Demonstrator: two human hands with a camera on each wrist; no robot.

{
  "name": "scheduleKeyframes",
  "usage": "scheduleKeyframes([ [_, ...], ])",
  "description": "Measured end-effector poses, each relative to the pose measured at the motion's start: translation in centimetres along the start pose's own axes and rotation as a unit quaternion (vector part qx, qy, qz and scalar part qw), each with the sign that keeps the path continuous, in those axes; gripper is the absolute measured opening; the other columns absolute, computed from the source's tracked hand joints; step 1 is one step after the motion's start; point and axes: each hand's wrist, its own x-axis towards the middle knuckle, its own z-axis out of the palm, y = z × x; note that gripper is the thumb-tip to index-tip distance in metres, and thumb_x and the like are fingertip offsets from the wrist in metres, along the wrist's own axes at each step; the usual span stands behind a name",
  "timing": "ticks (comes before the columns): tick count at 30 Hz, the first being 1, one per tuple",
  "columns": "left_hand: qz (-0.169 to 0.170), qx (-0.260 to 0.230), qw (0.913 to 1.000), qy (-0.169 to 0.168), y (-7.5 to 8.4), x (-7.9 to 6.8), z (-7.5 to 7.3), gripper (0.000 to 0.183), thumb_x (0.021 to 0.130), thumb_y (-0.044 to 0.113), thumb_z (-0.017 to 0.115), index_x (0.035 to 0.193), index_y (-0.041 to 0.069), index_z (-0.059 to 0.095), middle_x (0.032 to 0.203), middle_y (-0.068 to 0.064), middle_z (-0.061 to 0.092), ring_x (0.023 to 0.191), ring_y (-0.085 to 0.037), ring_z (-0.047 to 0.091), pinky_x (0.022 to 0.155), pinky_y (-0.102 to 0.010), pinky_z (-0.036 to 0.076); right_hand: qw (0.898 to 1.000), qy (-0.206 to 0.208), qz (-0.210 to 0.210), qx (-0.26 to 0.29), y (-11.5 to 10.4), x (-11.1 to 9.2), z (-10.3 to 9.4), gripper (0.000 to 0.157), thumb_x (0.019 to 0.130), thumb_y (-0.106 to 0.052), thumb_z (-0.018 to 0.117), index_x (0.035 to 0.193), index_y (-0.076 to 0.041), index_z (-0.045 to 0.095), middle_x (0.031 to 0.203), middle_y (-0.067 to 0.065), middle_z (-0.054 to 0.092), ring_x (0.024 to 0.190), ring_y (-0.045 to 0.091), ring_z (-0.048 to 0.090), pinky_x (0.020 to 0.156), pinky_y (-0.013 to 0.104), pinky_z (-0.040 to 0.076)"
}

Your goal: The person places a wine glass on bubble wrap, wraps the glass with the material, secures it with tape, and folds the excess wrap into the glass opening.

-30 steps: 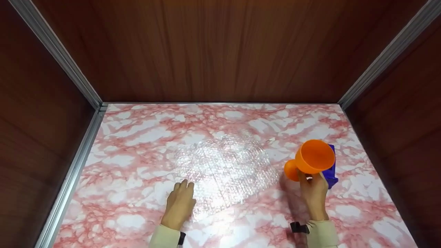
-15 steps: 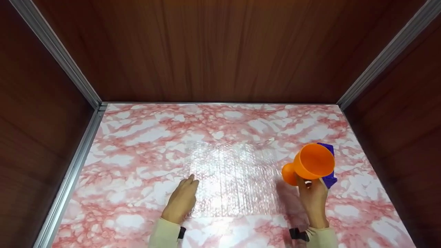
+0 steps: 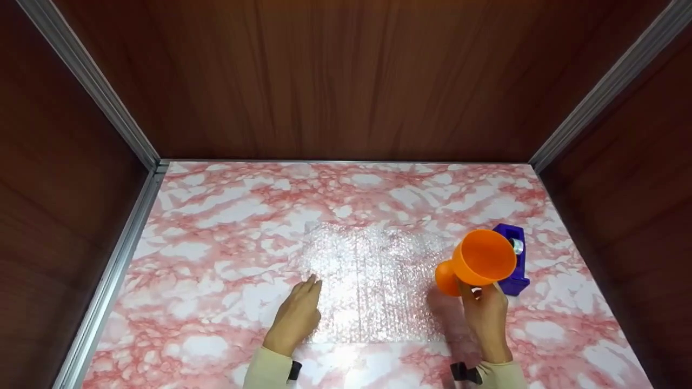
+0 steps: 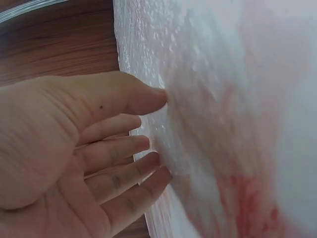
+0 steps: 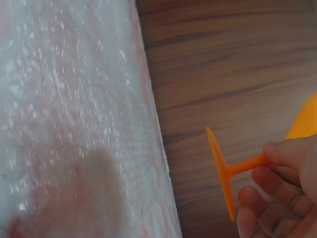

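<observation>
A sheet of clear bubble wrap (image 3: pixel 378 286) lies flat on the table. At its left edge is my left hand (image 3: pixel 297 316), its fingers stretched out; in the left wrist view the thumb (image 4: pixel 143 99) stands apart from the fingers, beside the wrap. My right hand (image 3: pixel 486 319) pinches the stem of an orange plastic goblet (image 3: pixel 486 259) between thumb and fingers. The goblet is tilted, its bowl facing up toward the head camera and its round foot (image 5: pixel 221 176) to the left. It is held above the table, right of the wrap.
Behind the goblet stands a purple tape dispenser (image 3: pixel 516 270) with a roll of tape (image 3: pixel 517 246), partly hidden. The table (image 3: pixel 216 210) has a red-and-white marbled top. Dark wood-grain panels (image 3: pixel 346 81) enclose it at the back and sides, with metal rails at the corners.
The bubble wrap has turned straighter and shifted right, and my left hand has moved right with it. My right hand brought the goblet slightly left and nearer, uncovering more of the tape dispenser.
</observation>
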Motion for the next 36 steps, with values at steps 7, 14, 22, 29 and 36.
scheduleKeyframes([
  [7,0.008,-0.014,0.9999,0.007,-0.2,-0.5,0.1,0.053,0.091,-0.002,0.068,0.141,-0.006,0.050,0.155,-0.025,0.032,0.141,-0.041,0.031,0.111,-0.049,0.035,0.999,-0.022,-0.040,0.023,-0.3,0.1,0.3,0.013,0.086,0.009,0.070,0.096,0.002,0.065,0.084,0.011,0.062,0.070,0.021,0.058,0.059,0.017,0.044],
  [14,0.037,-0.005,0.9980,0.051,-0.6,-1.3,0.2,0.046,0.089,0.003,0.072,0.132,-0.003,0.059,0.148,-0.028,0.039,0.134,-0.045,0.036,0.102,-0.049,0.045,0.993,-0.067,-0.095,0.035,-1.3,0.3,0.6,0.010,0.084,0.006,0.072,0.088,-0.002,0.068,0.081,0.006,0.063,0.068,0.024,0.054,0.060,0.022,0.041],
  [22,0.017,-0.013,0.9972,0.072,-1.2,-2.1,0.1,0.047,0.089,0.009,0.074,0.132,-0.003,0.059,0.146,-0.026,0.043,0.133,-0.043,0.037,0.101,-0.050,0.046,0.979,-0.179,-0.048,0.085,-3.2,0.0,1.3,0.009,0.090,-0.001,0.071,0.087,-0.008,0.067,0.074,-0.007,0.058,0.065,0.012,0.050,0.053,0.023,0.039],
  [29,0.016,-0.012,0.9960,0.087,-1.6,-2.5,0.0,0.047,0.089,0.009,0.074,0.131,-0.004,0.058,0.143,-0.027,0.044,0.130,-0.044,0.039,0.101,-0.052,0.045,0.945,-0.284,0.048,0.153,-5.4,-0.4,3.2,0.011,0.094,-0.015,0.071,0.086,-0.009,0.068,0.075,-0.004,0.063,0.063,0.012,0.054,0.056,0.022,0.045],
  [36,0.006,-0.019,0.9958,0.090,-1.7,-2.5,-0.2,0.049,0.090,0.010,0.074,0.133,-0.006,0.057,0.143,-0.028,0.045,0.128,-0.044,0.042,0.101,-0.053,0.045,0.907,-0.366,0.064,0.199,-7.5,-1.2,6.2,0.011,0.095,-0.013,0.069,0.089,-0.005,0.069,0.079,0.002,0.069,0.065,0.017,0.061,0.057,0.022,0.049],
])
